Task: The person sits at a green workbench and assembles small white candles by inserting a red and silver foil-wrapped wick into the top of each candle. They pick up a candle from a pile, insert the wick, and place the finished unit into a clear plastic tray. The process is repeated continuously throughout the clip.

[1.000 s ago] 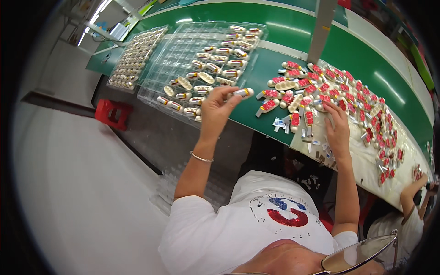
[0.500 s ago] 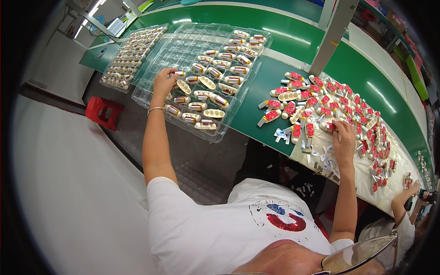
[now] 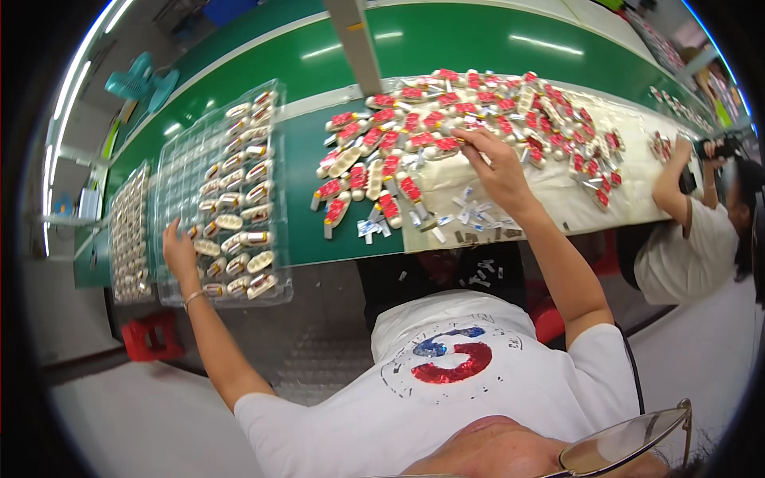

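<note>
I have the right hand (image 3: 498,166) over the loose pile, and a red-labelled capsule-shaped piece (image 3: 441,150) lies just left of its fingertips, on the cream cover of the desk (image 3: 303,163). That piece's long axis runs roughly left to right, its near end at the thumb and forefinger. They look close together there, but from here I can't tell whether they are clamped on it. The right hand is much the nearer; the left hand (image 3: 180,248) is well apart, at the clear plastic tray (image 3: 180,159), with a silver-banded piece (image 3: 194,232) just right of its fingertips. I can't tell whether those fingers grip it.

On labels, I make out red printed patches across the pile and silver bands edged yellow in the tray; any lettering is too small for me to read.
</note>
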A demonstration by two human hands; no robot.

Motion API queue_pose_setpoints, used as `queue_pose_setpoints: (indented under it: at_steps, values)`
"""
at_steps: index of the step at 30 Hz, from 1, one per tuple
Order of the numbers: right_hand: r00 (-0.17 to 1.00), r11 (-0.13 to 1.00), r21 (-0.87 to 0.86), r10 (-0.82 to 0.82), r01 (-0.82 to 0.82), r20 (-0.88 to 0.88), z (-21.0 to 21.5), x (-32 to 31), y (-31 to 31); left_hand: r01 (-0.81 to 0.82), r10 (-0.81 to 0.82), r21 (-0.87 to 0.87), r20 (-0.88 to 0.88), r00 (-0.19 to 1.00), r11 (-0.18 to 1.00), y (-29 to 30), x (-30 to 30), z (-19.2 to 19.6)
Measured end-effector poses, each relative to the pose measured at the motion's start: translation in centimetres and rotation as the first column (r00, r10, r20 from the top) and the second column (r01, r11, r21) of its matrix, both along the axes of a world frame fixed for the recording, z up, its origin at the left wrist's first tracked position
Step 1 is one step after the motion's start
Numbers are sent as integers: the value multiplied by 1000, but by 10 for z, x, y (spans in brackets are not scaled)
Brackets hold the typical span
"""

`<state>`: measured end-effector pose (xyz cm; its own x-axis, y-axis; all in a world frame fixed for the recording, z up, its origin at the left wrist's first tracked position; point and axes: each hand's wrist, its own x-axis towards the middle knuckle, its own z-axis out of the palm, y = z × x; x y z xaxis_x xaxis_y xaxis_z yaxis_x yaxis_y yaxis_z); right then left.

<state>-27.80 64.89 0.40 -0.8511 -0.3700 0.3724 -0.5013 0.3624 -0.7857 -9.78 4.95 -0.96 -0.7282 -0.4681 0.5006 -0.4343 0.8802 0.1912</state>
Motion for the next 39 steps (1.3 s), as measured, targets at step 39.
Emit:
queue_pose_setpoints:
  at_steps: [39]
  values:
    - [624,778,-628,500,-20,600,26,74,17,244,-343,907,-363,866,-344,429,-55,32]
